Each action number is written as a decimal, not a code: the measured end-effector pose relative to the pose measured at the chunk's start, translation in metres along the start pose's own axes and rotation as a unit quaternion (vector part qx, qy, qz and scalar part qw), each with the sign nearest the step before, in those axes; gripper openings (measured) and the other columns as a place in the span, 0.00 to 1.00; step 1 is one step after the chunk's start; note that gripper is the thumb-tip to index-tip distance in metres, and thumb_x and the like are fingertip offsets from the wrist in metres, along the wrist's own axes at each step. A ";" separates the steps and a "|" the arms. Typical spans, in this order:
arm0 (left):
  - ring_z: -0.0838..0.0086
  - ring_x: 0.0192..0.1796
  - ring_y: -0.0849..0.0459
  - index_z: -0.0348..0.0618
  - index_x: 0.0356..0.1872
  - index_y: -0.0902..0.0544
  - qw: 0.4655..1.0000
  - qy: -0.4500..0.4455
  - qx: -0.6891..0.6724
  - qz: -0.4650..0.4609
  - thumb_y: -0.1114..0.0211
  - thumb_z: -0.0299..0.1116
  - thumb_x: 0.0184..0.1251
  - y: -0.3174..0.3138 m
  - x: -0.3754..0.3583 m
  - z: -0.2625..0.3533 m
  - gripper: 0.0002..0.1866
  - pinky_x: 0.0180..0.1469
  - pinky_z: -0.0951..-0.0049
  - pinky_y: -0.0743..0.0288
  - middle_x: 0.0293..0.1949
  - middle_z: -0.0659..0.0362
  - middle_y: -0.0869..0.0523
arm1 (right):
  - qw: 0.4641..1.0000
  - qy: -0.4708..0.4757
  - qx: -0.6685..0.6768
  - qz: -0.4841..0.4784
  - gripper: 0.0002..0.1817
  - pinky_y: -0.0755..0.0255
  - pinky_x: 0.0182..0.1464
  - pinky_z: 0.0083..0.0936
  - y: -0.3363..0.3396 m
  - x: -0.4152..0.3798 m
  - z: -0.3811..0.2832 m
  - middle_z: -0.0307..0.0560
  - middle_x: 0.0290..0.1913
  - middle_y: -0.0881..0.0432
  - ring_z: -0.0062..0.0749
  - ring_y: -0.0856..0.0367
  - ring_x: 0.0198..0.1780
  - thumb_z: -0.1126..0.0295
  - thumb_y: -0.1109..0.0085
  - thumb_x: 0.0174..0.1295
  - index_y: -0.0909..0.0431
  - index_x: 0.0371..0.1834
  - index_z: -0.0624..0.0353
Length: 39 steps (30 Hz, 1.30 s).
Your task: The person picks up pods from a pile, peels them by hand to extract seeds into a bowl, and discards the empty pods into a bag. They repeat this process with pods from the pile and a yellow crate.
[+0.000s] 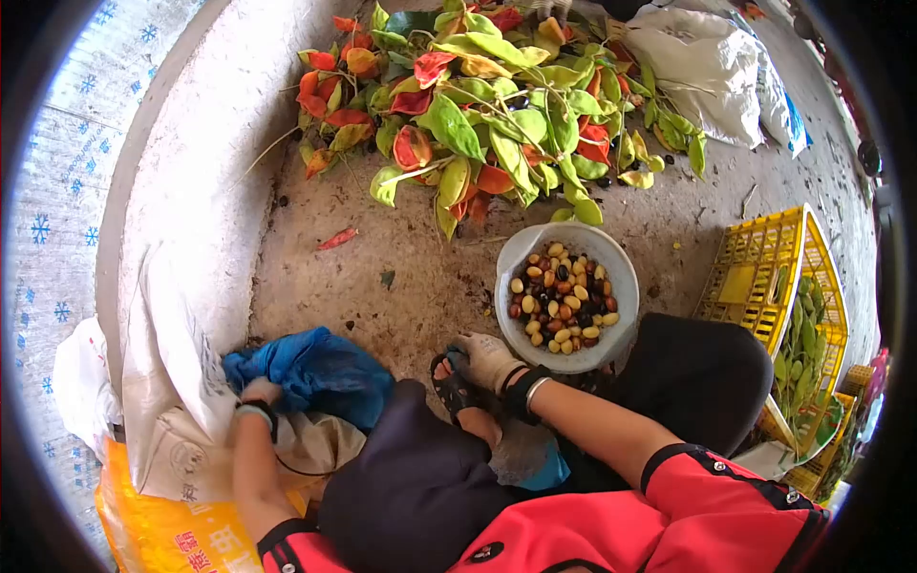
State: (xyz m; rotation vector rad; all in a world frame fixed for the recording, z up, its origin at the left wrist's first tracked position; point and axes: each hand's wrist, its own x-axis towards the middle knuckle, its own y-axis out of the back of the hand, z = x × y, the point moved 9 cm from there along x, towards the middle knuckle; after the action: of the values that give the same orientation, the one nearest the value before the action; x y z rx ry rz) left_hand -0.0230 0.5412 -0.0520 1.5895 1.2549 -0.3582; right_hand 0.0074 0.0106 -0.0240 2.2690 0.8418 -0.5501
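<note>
My left hand (260, 393) is low on the left, against a crumpled blue plastic bag (320, 372) and the pale woven sack (177, 382) beside it. Its fingers are blurred and partly hidden. My right hand (487, 363), in a light glove with dark fingertips, is by my sandalled foot (458, 396), just left of a bowl. Those fingers are curled together; whatever they may hold is hidden. The pale round bowl (508, 272) contains many cream, brown and black seeds (568, 296).
A heap of green and red pods (478, 115) lies ahead, with another person's gloved hand (551, 8) at its far edge. White sacks (697, 67) lie at the back right. A yellow crate (755, 272) with green pods stands at right. A low concrete ledge (205, 181) runs along the left.
</note>
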 end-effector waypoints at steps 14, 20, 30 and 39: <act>0.65 0.40 0.16 0.52 0.56 0.21 0.591 -0.252 -0.766 -0.035 0.38 0.47 0.65 0.304 0.036 0.390 0.21 0.40 0.63 0.22 0.43 0.54 0.16 | 0.960 0.081 0.113 0.241 0.12 0.26 0.46 0.41 0.117 0.002 -0.032 0.56 0.39 0.18 0.55 0.20 0.44 0.67 0.44 0.60 0.19 0.45 0.59; 0.66 0.54 0.21 0.48 0.59 0.24 0.424 -0.436 -0.789 -0.086 0.45 0.55 0.71 0.281 0.181 0.443 0.25 0.48 0.69 0.23 0.54 0.56 0.20 | 0.949 0.054 0.107 0.290 0.10 0.25 0.40 0.38 0.129 0.015 0.014 0.56 0.33 0.18 0.51 0.17 0.37 0.71 0.42 0.58 0.19 0.42 0.60; 0.64 0.36 0.16 0.44 0.50 0.18 0.864 -0.411 -0.286 0.049 0.31 0.39 0.59 0.156 -0.015 0.368 0.19 0.39 0.67 0.22 0.38 0.52 0.15 | 0.946 0.066 0.123 0.293 0.08 0.25 0.40 0.34 0.123 0.048 0.009 0.56 0.34 0.17 0.49 0.17 0.37 0.73 0.42 0.60 0.19 0.39 0.63; 0.44 0.64 0.27 0.59 0.70 0.32 0.856 -0.041 -0.315 0.408 0.40 0.45 0.63 0.309 0.114 0.200 0.31 0.66 0.52 0.34 0.62 0.38 0.26 | 0.955 0.088 -0.019 0.284 0.08 0.26 0.38 0.42 0.103 0.041 0.000 0.55 0.31 0.20 0.55 0.19 0.36 0.70 0.42 0.58 0.20 0.38 0.60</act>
State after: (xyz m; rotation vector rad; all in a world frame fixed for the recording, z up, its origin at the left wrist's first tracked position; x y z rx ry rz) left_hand 0.3533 0.4588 -0.0577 1.3441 0.4477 0.4853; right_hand 0.1076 -0.0326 -0.0031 2.3996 0.2406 -0.0669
